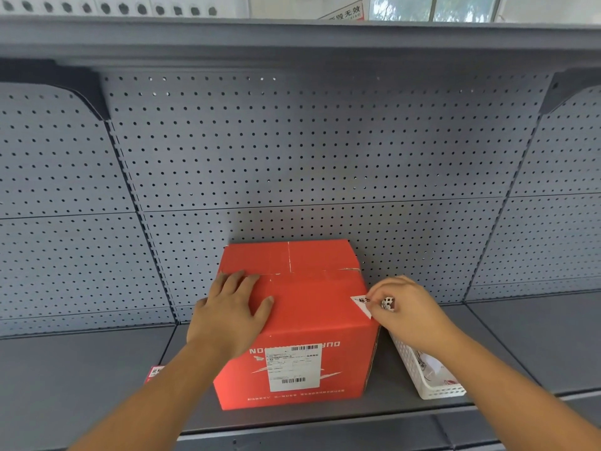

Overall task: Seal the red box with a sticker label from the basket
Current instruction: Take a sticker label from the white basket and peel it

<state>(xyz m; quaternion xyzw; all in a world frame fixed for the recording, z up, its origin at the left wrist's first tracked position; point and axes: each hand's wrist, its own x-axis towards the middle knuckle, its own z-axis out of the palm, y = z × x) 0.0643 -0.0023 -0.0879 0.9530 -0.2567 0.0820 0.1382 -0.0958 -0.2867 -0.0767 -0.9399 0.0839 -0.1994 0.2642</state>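
Observation:
The red box (312,301) stands on the grey shelf, its flaps folded down and a white shipping label on its front face. My left hand (231,317) lies flat on the left part of the box top, fingers spread. My right hand (409,310) pinches a white sticker label (363,304) with black print at the box's upper right edge; the label's corner sticks out over the top. The white basket (432,382) sits to the right of the box, partly hidden under my right forearm, with more labels inside.
A grey pegboard wall (292,151) rises close behind the box. Another shelf (292,37) hangs overhead. A small red tag (155,372) lies on the shelf left of the box, half hidden by my left forearm. The shelf's front edge (325,424) runs just below the box.

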